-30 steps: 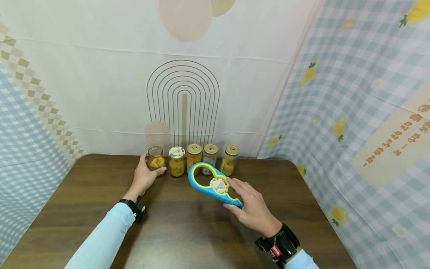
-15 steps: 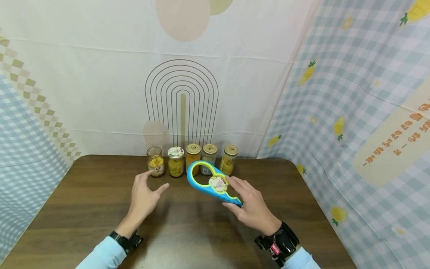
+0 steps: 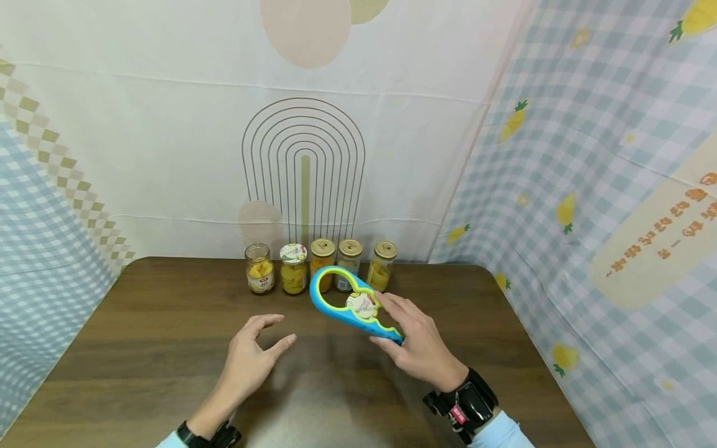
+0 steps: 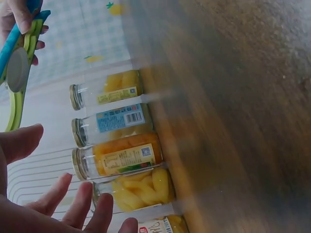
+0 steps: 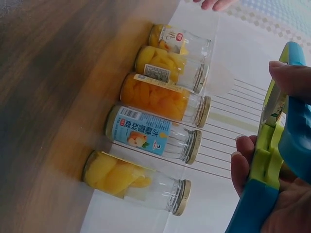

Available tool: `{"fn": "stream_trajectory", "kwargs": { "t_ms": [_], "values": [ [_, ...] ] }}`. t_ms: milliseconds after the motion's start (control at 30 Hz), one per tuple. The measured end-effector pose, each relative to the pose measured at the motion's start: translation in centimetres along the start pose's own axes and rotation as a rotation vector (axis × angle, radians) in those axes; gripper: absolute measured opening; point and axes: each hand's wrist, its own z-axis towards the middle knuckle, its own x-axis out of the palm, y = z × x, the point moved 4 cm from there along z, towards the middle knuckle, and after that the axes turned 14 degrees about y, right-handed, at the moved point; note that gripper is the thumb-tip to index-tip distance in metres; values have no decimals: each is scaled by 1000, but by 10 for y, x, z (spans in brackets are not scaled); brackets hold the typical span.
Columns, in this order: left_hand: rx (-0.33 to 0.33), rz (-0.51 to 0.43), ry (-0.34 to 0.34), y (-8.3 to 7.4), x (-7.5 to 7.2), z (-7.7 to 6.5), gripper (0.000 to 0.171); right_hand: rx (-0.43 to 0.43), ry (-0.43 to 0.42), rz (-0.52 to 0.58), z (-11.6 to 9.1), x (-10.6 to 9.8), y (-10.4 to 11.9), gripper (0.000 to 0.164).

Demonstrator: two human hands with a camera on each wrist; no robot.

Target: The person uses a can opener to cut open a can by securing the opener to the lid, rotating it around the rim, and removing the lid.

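Note:
In the head view my right hand (image 3: pixel 420 345) grips a blue and green jar opener (image 3: pixel 348 318) above the table. A round white patterned lid (image 3: pixel 361 305) sits within the opener's frame. The right wrist view shows my thumb (image 5: pixel 291 80) on the lid side and fingertips curled at the green inner edge. My left hand (image 3: pixel 252 358) hovers over the table in front of the jars, fingers and thumb spread and holding nothing. Nearest to it stands a lidless jar (image 3: pixel 260 277) of yellow fruit, upright at the left end of the row.
Beside the lidless jar stand a jar with a white patterned lid (image 3: pixel 294 274), a jar of orange fruit (image 5: pixel 155 97), a blue-labelled jar (image 5: pixel 141 131) and another yellow-fruit jar (image 5: pixel 116 177), these three with gold lids. The row is near the wooden table's (image 3: pixel 168 348) back edge, before a hanging cloth (image 3: pixel 168 155).
My left hand has let go of the lidless jar and drawn back toward me, leaving the jar standing in the row. The right hand with the jar opener stays almost still.

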Motion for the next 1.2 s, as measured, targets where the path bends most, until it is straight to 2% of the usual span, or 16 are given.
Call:
{"fn": "stream_trajectory", "kwargs": {
  "t_ms": [333, 500, 633, 767, 967, 1100, 1200],
  "values": [
    [5, -68, 60, -7, 7, 4, 43, -22, 8, -4, 0, 2, 3, 81],
    [10, -214, 137, -11, 17, 5, 34, -23, 17, -5, 1, 2, 5, 81],
    [-7, -453, 263, -16, 28, 10, 37, -37, 22, 3, 2, 3, 8, 82],
    [-24, -798, 444, -25, 37, 15, 49, -68, 24, 10, 5, 4, 13, 82],
    [24, -1217, 712, -42, 47, 19, 61, -123, 45, 20, 11, 7, 21, 80],
    [21, -1415, 819, -50, 54, 20, 76, -135, 81, 30, 14, 8, 26, 80],
    [28, -1509, 853, -53, 59, 20, 78, -141, 102, 27, 15, 8, 28, 80]
  ]
}}
